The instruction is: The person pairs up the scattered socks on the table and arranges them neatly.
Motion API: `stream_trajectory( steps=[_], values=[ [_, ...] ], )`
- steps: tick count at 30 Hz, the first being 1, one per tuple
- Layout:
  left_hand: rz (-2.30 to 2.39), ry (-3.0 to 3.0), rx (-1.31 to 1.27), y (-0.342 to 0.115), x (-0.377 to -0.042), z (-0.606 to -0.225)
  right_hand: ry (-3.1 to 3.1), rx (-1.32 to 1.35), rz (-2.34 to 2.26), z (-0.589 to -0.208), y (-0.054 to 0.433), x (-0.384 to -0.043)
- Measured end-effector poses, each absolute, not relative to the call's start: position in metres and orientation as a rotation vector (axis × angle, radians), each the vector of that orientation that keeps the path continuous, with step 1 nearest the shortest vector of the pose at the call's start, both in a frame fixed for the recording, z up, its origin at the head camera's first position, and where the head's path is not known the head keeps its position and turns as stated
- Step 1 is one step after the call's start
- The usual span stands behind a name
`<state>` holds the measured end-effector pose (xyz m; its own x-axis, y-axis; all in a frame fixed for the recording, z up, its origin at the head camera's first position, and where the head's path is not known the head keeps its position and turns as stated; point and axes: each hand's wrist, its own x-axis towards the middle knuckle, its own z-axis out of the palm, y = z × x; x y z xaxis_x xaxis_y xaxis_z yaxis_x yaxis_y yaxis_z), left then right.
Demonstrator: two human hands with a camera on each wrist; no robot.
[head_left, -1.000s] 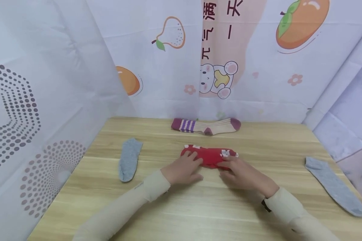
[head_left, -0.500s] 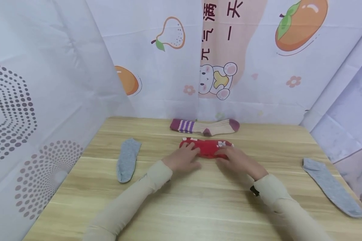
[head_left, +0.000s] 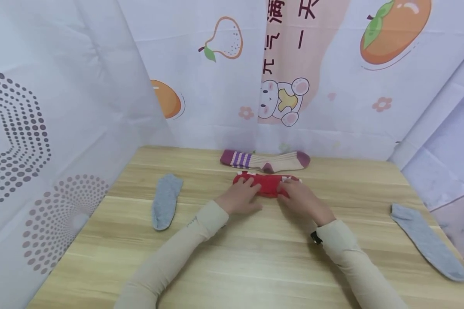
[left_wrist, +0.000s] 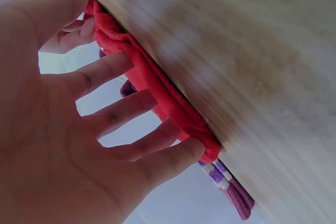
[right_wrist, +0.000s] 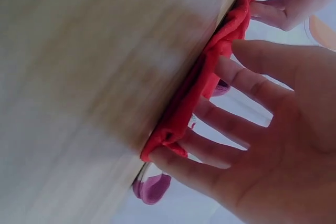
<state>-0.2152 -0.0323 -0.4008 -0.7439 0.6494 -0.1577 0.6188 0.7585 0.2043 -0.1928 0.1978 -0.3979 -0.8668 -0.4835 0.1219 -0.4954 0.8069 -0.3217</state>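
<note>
A red sock (head_left: 269, 185) with white figures at its ends lies crosswise near the back of the table. My left hand (head_left: 240, 198) rests its spread, nearly straight fingertips on the sock's left part. On the right part my right hand (head_left: 302, 201) does the same. In the left wrist view, the fingers (left_wrist: 118, 114) reach onto the red fabric (left_wrist: 157, 90) with the thumb apart from it. In the right wrist view, extended fingers (right_wrist: 226, 119) touch the folded red edge (right_wrist: 181, 106). Behind it lies a cream sock (head_left: 282, 162) with purple stripes and plum ends.
One grey sock (head_left: 167, 201) lies at the left of the wooden table (head_left: 251, 266). Another grey sock (head_left: 429, 242) is by the right edge. A printed white curtain (head_left: 209, 98) hangs right behind the table's back edge.
Both hands have moved the red sock away from me, toward the striped sock at the back. The grey socks and the striped sock stay in place. The head view has shifted slightly.
</note>
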Motion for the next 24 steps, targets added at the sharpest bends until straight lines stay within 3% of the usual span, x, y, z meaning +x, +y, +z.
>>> stream_trajectory(
  steps=[16, 24],
  values=[
    [0.132, 2.752, 1.085, -0.036, -0.211, -0.397, -2.932, 0.825, 0.446, -0.393, 0.191, -0.179],
    [0.196, 2.952, 1.144, -0.062, -0.217, -0.367, -2.800, 0.711, 0.323, -0.374, 0.167, -0.161]
  ],
)
